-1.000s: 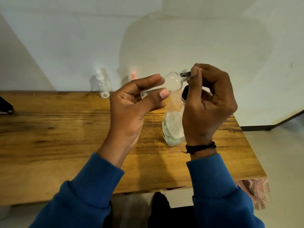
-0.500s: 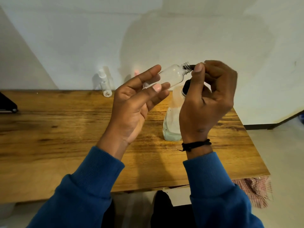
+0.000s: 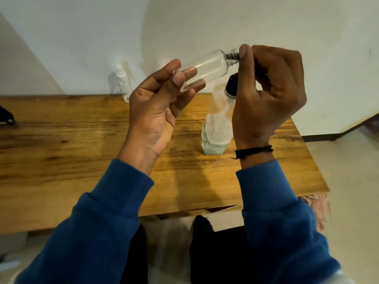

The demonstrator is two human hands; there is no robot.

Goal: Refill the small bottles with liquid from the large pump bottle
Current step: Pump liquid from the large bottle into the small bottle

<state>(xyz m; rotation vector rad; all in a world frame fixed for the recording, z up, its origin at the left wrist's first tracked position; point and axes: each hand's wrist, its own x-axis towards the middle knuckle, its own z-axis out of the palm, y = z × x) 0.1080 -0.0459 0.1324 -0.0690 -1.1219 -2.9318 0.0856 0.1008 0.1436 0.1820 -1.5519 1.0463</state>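
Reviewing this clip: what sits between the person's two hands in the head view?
The small clear bottle, tilted, spans the gap: the left hand holds its base end, the right hand grips its threaded neck. Below it stands the large bottle on the table.

The small bottle point(image 3: 205, 68) was clear, its threaded neck dark. The large pump bottle point(image 3: 215, 128) looked cloudy white with a black top – pale green at its base. The table point(image 3: 61, 140) was golden-brown wood with dark streaked grain. Both sleeves point(image 3: 272, 193) were blue, the wristband point(image 3: 254, 151) black, the wall point(image 3: 82, 37) white – a red-checked cloth point(image 3: 320, 210) hung beside the table.
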